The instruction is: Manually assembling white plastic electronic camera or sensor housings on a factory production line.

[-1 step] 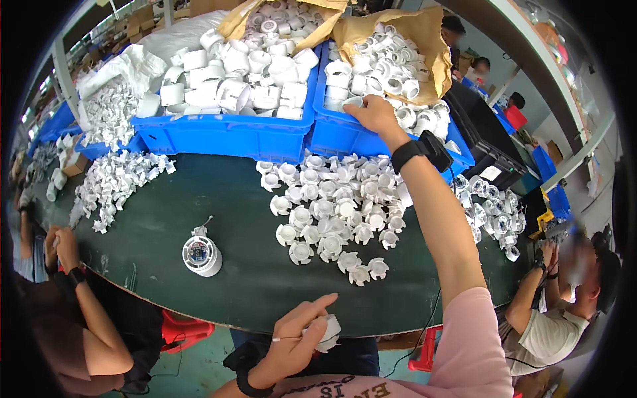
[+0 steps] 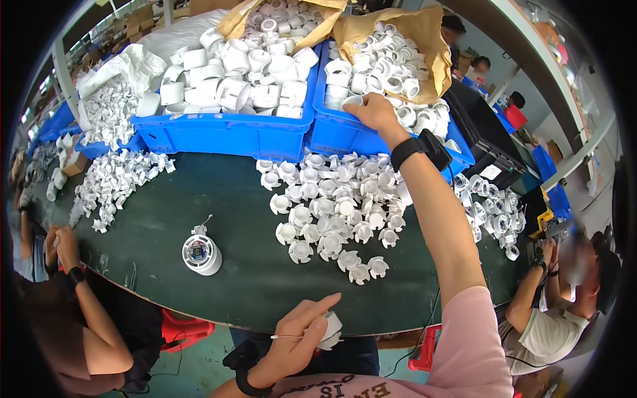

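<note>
My left hand (image 2: 297, 337) is closed round a white plastic piece (image 2: 331, 326) with petal-like tabs, just off the table's front edge. A thin white wire (image 2: 285, 337) sticks out across its fingers. At the far right my right hand (image 2: 375, 113) reaches over the front rim of a blue bin (image 2: 355, 136), its fingers closed on a white plastic ring (image 2: 353, 101) among many like it. Below that bin lies a spread of white petal-shaped caps (image 2: 325, 209). Left of them stands a round white housing (image 2: 202, 256) with a small circuit board inside.
A second blue bin (image 2: 222, 138) of white cups stands at the back left. Small white clips (image 2: 119, 182) are heaped at the left of the green table (image 2: 152, 265). Clear-topped parts (image 2: 494, 215) and a black crate (image 2: 484, 139) are at the right. Co-workers sit on both sides.
</note>
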`<state>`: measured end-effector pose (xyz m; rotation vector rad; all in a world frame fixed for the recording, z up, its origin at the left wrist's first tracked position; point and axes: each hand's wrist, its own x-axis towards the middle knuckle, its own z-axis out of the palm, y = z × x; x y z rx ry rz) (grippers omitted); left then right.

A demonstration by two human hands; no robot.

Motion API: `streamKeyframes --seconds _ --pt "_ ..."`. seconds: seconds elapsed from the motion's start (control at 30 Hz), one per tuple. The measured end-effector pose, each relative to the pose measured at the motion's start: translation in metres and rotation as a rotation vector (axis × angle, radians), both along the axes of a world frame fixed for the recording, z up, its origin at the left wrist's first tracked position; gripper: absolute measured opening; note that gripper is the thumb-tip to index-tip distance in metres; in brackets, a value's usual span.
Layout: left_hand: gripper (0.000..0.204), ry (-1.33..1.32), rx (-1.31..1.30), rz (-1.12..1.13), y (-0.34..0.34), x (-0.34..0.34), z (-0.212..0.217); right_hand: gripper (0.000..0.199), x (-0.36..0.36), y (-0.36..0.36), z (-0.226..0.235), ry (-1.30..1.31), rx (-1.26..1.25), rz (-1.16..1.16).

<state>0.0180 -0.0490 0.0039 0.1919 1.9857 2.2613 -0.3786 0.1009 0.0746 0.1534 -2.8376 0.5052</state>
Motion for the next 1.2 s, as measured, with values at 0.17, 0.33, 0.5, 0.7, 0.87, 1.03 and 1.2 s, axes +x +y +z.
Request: streamKeyframes --seconds 0.17,0.33,0.5,0.7,0.87,1.03,1.2 --pt "0.035 -0.028 0.009 -0.136 0.000 0.008 0.002 0.025 0.020 0.008 -0.015 0.489 -0.192 0.018" --pt "0.038 -0.172 0.249 -0.080 -0.002 0.006 -0.007 0.045 0.118 0.016 -0.009 0.294 -0.386 0.534" --pt "0.041 -0.023 0.110 -0.037 0.018 -0.010 0.013 0.069 0.271 0.032 -0.020 -0.321 -0.357 0.806" --pt "0.031 -0.012 0.179 0.079 0.032 -0.010 -0.008 0.064 0.335 0.061 -0.034 -0.942 -1.008 0.660" --pt "0.038 -0.010 0.026 0.064 0.036 -0.007 -0.012 0.050 0.359 0.077 -0.073 -0.378 -1.058 0.680" --pt "0.058 -0.219 -0.057 0.118 0.035 -0.008 -0.007 0.064 0.372 0.073 -0.070 -0.218 -0.876 0.754" --pt "0.046 0.068 -0.215 0.138 0.038 -0.007 -0.008 0.062 0.373 0.069 -0.078 -0.182 -0.850 0.747"
